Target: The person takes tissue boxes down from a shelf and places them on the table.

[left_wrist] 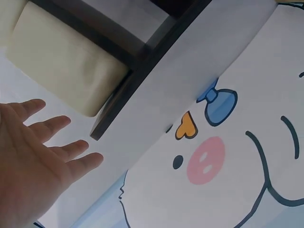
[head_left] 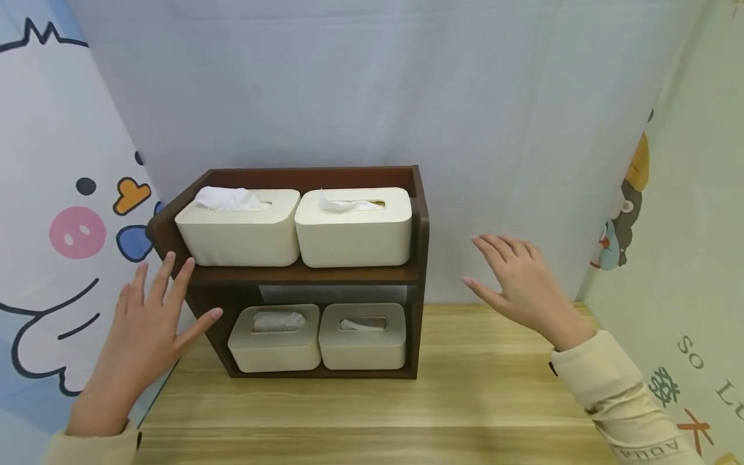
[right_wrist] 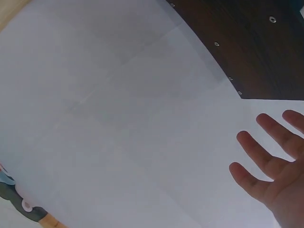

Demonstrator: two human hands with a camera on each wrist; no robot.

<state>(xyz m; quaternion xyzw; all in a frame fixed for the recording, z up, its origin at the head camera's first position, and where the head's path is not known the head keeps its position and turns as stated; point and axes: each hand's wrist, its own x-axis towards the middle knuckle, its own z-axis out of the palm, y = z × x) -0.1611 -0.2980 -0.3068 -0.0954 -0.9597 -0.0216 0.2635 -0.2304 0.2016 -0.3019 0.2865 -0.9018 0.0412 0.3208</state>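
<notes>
Left hand [head_left: 143, 339] and right hand [head_left: 526, 284] are held empty, fingers spread, 4 tissue boxes [head_left: 353, 240] being supported by a 2-tier rack [head_left: 325, 276].

On my feed, a pale grey, lightly creased backdrop [head_left: 494, 97] rises behind a wood-grained tabletop [head_left: 500, 400]. To my left, a blue wall covering [head_left: 20, 433] carries a large white cartoon figure [head_left: 46, 148]; to my right, a pale green covering [head_left: 686, 245] bears lettering [head_left: 664, 387] and smaller cartoon characters [head_left: 630, 210]. The light I get looks soft.
</notes>
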